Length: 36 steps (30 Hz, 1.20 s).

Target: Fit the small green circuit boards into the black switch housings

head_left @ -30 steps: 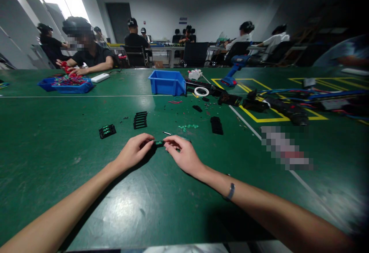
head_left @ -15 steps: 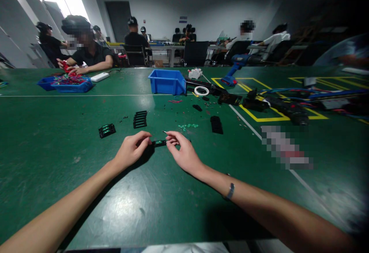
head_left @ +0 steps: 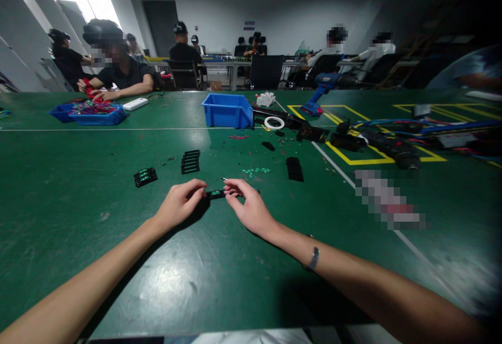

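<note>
My left hand [head_left: 182, 200] is closed, thumb and fingers pinching the left end of a small black strip-shaped part [head_left: 216, 194] with a green piece set in it. At the strip's other end is my right hand [head_left: 250, 204], its fingers curled around a thin metal-tipped tool [head_left: 225, 179]. The tool's tip pokes out above the strip; my fingers hide most of the rest, so its kind is unclear. Beyond the hands lie small loose green pieces [head_left: 255, 172]. A group of black parts with green inserts [head_left: 145, 176] and a row of plain black strips [head_left: 190, 161] are to the left.
A black block-like stack [head_left: 295, 169] lies right of the green pieces. Farther back are a blue bin [head_left: 227, 111], a white ring [head_left: 274, 123], a blue cordless drill [head_left: 319, 94] and bundled cables [head_left: 439, 127]. Across the table, a co-worker handles red items beside a wire-filled blue tray [head_left: 98, 117].
My right hand has shifted very slightly left along the black strip. My left hand keeps its place.
</note>
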Motion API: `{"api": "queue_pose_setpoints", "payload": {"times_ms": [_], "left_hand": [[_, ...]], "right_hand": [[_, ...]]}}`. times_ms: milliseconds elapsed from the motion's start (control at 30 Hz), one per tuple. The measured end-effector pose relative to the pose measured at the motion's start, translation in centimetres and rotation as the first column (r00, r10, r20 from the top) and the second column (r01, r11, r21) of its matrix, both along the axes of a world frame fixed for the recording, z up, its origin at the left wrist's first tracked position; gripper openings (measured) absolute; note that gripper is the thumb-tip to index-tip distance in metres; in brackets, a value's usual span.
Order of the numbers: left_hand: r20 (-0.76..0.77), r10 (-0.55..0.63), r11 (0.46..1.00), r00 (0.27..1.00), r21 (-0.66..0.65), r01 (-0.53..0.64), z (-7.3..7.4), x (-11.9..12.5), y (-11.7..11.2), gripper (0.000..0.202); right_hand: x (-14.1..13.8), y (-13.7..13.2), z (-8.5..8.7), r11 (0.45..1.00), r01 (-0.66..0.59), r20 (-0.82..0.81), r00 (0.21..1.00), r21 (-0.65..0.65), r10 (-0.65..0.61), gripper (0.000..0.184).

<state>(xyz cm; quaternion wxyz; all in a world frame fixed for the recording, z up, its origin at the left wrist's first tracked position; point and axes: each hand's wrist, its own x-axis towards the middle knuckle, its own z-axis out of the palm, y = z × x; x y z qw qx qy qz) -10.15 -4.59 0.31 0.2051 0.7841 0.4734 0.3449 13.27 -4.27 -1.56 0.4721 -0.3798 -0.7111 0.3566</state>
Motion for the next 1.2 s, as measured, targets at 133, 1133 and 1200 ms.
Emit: {"api": "queue_pose_setpoints", "payload": {"times_ms": [133,1133,1200], "left_hand": [[-0.004,-0.005,1.000,1.000,-0.001,0.005,-0.05,-0.04,0.01,0.023],[-0.009,-0.014,1.000,1.000,-0.004,0.014,-0.07,-0.06,0.06,0.023],[-0.010,-0.016,1.000,1.000,-0.002,0.016,-0.08,-0.04,0.09,0.022]], "right_hand": [[0.00,0.07,0.01,1.000,0.008,0.010,1.000,0.012,-0.009,0.034],[-0.02,0.18,0.04,0.999,0.010,0.008,1.000,0.036,-0.010,0.032],[-0.02,0.16,0.06,0.999,0.012,0.015,1.000,0.038,-0.012,0.032]]}}
